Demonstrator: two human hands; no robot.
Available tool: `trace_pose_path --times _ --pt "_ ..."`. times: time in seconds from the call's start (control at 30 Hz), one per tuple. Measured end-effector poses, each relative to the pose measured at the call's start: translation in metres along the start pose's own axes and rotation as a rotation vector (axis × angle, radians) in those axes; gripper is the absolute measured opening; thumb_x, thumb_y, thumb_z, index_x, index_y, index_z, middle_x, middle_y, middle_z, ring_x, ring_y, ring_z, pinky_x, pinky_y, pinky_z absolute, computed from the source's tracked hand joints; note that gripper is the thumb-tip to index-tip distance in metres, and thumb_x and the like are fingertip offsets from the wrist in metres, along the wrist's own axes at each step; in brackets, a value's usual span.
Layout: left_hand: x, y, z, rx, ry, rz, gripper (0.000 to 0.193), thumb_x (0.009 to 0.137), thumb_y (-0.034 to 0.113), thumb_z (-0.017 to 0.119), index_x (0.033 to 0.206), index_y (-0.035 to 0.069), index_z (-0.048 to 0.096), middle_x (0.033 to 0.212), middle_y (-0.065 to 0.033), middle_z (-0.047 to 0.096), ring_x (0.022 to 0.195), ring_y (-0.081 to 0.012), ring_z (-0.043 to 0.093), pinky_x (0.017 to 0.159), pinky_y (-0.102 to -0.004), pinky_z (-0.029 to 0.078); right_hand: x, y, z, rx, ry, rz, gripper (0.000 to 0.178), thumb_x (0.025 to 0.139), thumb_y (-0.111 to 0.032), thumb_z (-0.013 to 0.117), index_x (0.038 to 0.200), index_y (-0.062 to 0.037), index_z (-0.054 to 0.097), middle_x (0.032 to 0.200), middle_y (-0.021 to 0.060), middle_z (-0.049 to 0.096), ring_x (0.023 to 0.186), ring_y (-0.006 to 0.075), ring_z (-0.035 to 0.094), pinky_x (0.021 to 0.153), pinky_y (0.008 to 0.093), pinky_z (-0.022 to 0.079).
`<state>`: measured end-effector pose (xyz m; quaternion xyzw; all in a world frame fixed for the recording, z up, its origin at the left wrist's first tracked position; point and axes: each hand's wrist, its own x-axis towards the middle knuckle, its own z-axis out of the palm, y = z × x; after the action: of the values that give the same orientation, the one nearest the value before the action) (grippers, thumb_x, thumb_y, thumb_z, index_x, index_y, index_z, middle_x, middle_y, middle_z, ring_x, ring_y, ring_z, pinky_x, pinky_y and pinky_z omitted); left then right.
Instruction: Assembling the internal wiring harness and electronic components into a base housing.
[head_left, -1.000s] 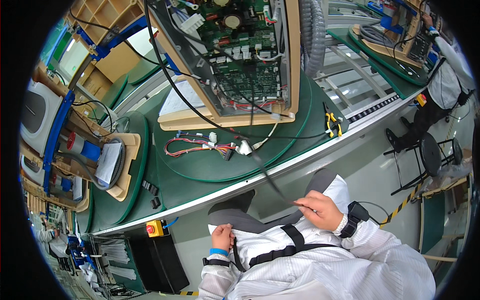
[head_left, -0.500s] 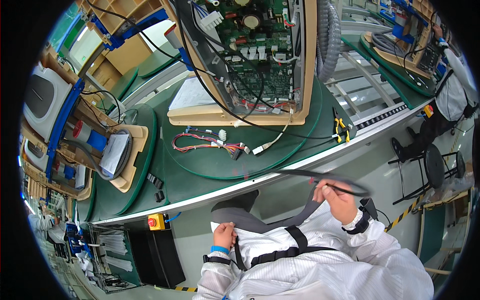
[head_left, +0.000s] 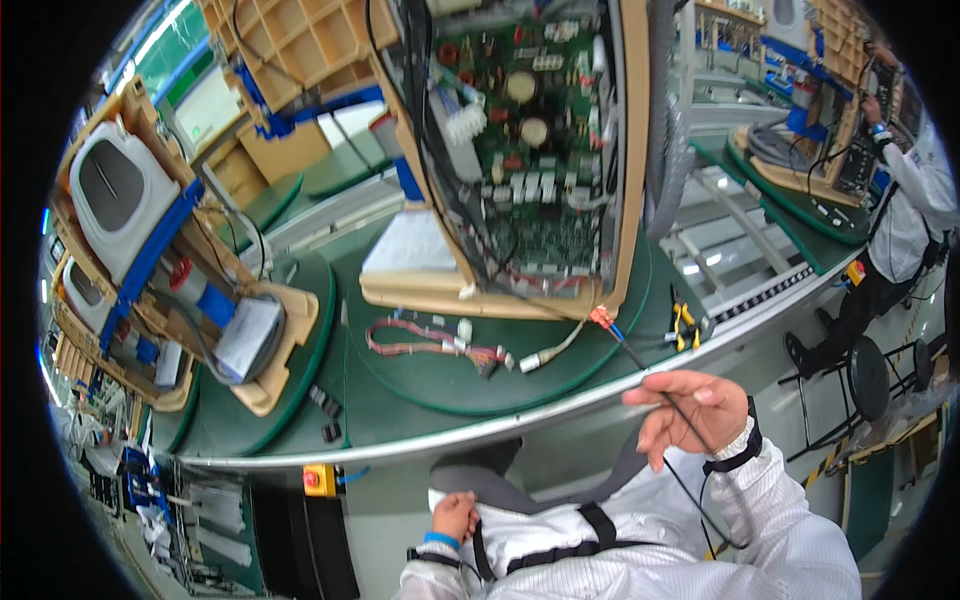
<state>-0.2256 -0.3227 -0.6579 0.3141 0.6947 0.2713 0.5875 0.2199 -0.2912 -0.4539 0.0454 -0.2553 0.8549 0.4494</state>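
My right hand (head_left: 690, 412) is raised in front of the bench edge, fingers loosely curled around the upper end of a grey strap (head_left: 560, 492). A thin black lead (head_left: 630, 352) crosses its palm and runs up to an orange clip (head_left: 601, 318) on the green round mat (head_left: 420, 390). A black band circles that wrist. My left hand (head_left: 455, 516) is closed on the lower end of the same strap, against my white coat at the chest.
A green circuit board (head_left: 520, 150) stands in a wooden frame on the mat. A red-and-white wire harness (head_left: 430, 345) and yellow-handled pliers (head_left: 683, 325) lie nearby. White housings sit in frames at left. Another person (head_left: 910, 210) works at right, beside a black stool (head_left: 865, 375).
My right hand has risen from my chest toward the bench edge, pulling the grey strap up. The view has tilted closer to the board. My left hand has stayed at the chest.
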Motion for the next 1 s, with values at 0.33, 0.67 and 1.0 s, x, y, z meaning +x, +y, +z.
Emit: trace_pose_path --times 0.33,0.67,1.0 --pt "0.002 0.163 0.044 0.705 0.118 1.291 0.02 0.085 0.02 0.078 0.097 0.006 0.071 0.082 -0.0074 0.068 0.079 -0.0255 0.066 0.073 -0.0387 0.052 0.081 -0.026 0.097 -0.918 0.485 -0.159 0.047 0.1 0.0 0.05 0.141 -0.0055 0.029 0.11 0.0184 0.064 0.056 0.0101 0.052 0.051 0.0236 0.043" --pt "0.039 0.212 0.068 1.082 -0.025 1.216 0.051 0.07 0.04 0.087 0.11 0.014 0.069 0.096 -0.0079 0.066 0.094 -0.0317 0.058 0.085 -0.0433 0.043 0.09 -0.04 0.099 -0.828 0.551 -0.31 0.026 0.105 -0.013 0.053 0.127 0.0018 0.054 0.089 0.0097 0.067 0.054 0.0089 0.058 0.042 0.0217 0.04" --pt "0.026 0.245 0.077 0.734 -0.265 0.946 0.036 0.086 0.037 0.078 0.109 0.01 0.075 0.087 -0.0064 0.071 0.083 -0.0201 0.065 0.078 -0.0379 0.05 0.124 -0.044 0.122 -0.855 0.578 -0.231 0.03 0.102 -0.007 0.056 0.13 0.0037 0.056 0.084 0.0089 0.067 0.054 0.0119 0.06 0.042 0.023 0.042"
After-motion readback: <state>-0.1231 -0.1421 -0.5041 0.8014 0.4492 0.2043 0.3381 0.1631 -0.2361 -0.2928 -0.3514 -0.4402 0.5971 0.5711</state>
